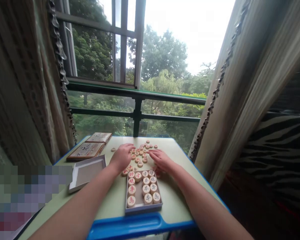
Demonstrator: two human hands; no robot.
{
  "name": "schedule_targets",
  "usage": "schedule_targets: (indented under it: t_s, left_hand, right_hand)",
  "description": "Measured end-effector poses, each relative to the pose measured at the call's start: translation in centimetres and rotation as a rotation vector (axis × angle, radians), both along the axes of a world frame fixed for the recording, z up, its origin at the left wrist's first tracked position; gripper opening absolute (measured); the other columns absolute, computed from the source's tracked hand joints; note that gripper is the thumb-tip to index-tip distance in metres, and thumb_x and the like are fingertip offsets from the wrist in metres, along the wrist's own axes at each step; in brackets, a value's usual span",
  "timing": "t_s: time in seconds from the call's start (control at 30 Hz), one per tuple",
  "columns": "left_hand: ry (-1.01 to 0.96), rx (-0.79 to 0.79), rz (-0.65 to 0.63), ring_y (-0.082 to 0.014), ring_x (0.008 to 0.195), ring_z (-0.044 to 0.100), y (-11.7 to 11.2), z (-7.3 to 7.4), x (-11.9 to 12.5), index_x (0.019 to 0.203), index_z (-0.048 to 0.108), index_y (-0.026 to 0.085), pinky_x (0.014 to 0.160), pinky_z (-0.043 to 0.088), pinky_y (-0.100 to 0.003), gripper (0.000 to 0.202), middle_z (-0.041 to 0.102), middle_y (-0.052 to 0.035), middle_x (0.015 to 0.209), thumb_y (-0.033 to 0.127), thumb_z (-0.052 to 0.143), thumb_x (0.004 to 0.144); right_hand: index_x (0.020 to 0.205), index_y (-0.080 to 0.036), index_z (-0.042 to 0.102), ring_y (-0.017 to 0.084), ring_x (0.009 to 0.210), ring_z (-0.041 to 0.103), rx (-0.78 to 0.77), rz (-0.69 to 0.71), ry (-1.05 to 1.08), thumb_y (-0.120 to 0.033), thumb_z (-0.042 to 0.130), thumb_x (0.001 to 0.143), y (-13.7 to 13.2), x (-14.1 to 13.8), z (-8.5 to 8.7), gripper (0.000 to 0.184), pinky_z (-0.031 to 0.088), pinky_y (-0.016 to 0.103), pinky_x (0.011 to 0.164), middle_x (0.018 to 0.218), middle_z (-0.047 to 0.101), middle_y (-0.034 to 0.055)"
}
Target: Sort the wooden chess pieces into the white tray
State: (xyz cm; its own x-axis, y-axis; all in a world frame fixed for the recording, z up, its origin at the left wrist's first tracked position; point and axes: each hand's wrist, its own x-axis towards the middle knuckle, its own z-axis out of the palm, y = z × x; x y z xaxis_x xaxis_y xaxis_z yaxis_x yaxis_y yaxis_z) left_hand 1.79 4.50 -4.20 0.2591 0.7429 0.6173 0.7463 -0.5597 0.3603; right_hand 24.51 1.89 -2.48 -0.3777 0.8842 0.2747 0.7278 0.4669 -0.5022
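Round wooden Chinese chess pieces (140, 164) lie loose in a cluster on the table, between my two hands. My left hand (123, 156) is at the left side of the cluster, its fingers apart and bent over the nearest pieces. From the right, my right hand (160, 158) reaches in with its fingers stretched out, the tips close to or touching the pieces. Nearer to me stands an open shallow box (139, 197) with red-marked pieces in its left column and top row, and black-marked pieces on the right.
The box lid (87, 172) rests left of my left forearm. Behind it lies a wooden folding board (87, 150). A single piece (113, 149) sits apart, left of my left hand. The pale table (180, 200) has a blue edge, with a railing (165, 116) and curtains beyond.
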Motion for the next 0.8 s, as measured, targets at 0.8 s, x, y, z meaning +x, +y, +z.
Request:
schedule_targets:
  t_s: [0.8]
  left_hand:
    - [0.325, -0.072, 0.140, -0.0189, 0.071, 0.059, -2.7, 2.8, 0.6, 0.070, 0.068, 0.019, 0.064, 0.041, -0.028, 0.029, 0.069, -0.0053, 0.075, 0.017, 0.039, 0.071]
  right_hand:
    - [0.098, -0.019, 0.069, 0.022, 0.093, 0.055, 0.270, -0.115, -0.133, -0.029, 0.062, 0.078, -0.6, -0.8, -0.6, 0.024, 0.045, 0.034, 0.082, 0.086, 0.069, 0.0078]
